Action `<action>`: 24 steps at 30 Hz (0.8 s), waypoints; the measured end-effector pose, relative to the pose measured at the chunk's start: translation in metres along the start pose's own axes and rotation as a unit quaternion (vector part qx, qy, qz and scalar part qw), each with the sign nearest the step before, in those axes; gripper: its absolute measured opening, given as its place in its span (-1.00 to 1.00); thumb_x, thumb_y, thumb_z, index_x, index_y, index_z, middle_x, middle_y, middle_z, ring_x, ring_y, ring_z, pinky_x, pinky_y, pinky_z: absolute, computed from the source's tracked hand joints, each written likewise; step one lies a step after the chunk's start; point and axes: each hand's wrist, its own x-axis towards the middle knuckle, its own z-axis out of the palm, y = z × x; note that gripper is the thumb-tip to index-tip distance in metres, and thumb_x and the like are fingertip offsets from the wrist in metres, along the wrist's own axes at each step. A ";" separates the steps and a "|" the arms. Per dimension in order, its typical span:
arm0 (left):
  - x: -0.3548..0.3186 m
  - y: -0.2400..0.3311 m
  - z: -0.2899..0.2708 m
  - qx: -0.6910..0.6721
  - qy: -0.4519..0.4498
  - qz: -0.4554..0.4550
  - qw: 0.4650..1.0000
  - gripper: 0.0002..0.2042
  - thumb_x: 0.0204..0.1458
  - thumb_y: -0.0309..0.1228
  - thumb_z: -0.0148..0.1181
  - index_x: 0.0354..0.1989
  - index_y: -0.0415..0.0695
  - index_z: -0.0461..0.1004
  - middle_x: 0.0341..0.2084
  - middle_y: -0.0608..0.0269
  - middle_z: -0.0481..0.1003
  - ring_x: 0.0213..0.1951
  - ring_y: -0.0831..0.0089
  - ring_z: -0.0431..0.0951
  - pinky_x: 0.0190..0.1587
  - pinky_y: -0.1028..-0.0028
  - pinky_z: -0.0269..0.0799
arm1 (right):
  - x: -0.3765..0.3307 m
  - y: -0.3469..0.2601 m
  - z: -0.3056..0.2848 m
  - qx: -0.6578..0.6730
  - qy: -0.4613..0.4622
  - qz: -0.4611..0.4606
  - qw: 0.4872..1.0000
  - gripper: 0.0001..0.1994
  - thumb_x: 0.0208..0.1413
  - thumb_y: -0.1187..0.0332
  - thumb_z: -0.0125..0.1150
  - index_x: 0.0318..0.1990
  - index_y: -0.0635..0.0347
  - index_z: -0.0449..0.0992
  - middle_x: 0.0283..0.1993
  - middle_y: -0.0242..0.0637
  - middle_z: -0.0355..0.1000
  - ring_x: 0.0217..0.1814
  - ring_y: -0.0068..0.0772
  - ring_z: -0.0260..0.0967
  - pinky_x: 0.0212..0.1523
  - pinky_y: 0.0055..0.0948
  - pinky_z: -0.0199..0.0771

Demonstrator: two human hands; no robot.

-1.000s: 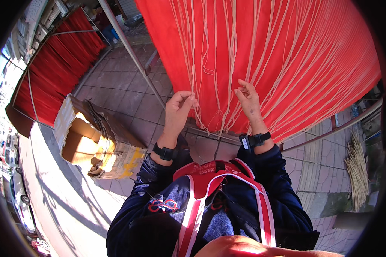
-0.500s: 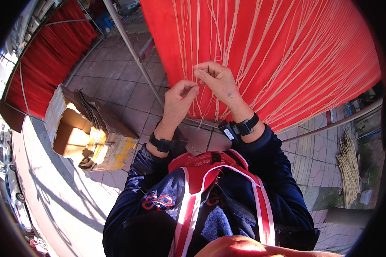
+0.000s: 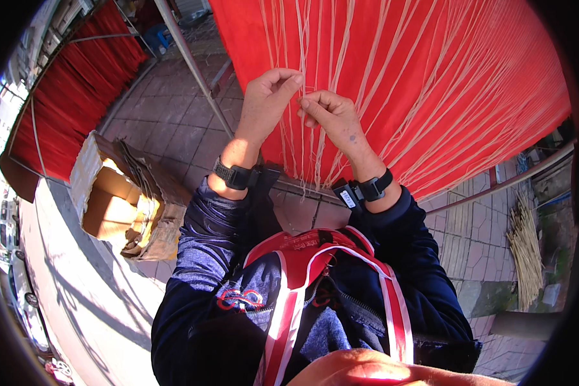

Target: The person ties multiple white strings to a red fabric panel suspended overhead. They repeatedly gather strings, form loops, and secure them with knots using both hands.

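A large red cloth [image 3: 424, 83] stretches out in front of me, with many pale strings [image 3: 392, 122] running over it and fanning out to the right. Both hands are over its left part, close together. My left hand [image 3: 267, 103] is higher and pinches a pale string between thumb and fingertips. Just below and to the right, my right hand [image 3: 331, 116] has its thumb and fingers pressed together on the same group of strings. Loose string ends [image 3: 317, 170] dangle below my hands at the cloth's near edge.
An open cardboard box [image 3: 132, 199] stands at the left on the paving. A metal pole [image 3: 196, 71] slants past the cloth's left edge. Another red cloth [image 3: 77, 83] hangs at far left. A bundle of thin sticks [image 3: 524, 251] lies at the right.
My left hand has moved up and away from me, from below the right hand to above it. My right hand has shifted slightly right and nearer, its fingers still pinched.
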 end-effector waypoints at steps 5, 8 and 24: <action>0.006 0.007 0.001 -0.052 -0.044 -0.028 0.997 -0.85 0.10 -0.43 0.17 -0.25 -0.27 0.52 -0.42 0.36 0.52 -0.35 0.67 0.45 -0.26 0.63 0.36 | 0.000 -0.005 -0.003 -0.024 -0.004 0.005 1.000 -0.81 0.20 0.28 0.16 -0.22 0.21 0.57 -0.45 -0.42 0.48 -0.47 -0.72 0.36 -0.41 -0.70 0.40; 0.004 0.008 0.000 -0.021 -0.035 -0.009 0.999 -0.86 0.09 -0.43 0.18 -0.27 -0.26 0.53 -0.45 0.38 0.51 -0.37 0.69 0.43 -0.29 0.65 0.34 | 0.006 -0.012 -0.005 -0.042 0.037 -0.003 0.998 -0.79 0.19 0.26 0.16 -0.21 0.20 0.57 -0.46 -0.45 0.46 -0.47 -0.71 0.36 -0.41 -0.69 0.40; 0.001 0.009 -0.010 0.083 0.061 0.047 0.994 -0.89 0.04 -0.46 0.20 -0.36 -0.26 0.57 -0.50 0.37 0.52 -0.39 0.68 0.45 -0.29 0.64 0.35 | 0.034 -0.020 0.011 0.032 0.082 -0.058 0.994 -0.86 0.19 0.35 0.14 -0.24 0.18 0.58 -0.40 -0.39 0.50 -0.41 -0.68 0.39 -0.40 -0.65 0.42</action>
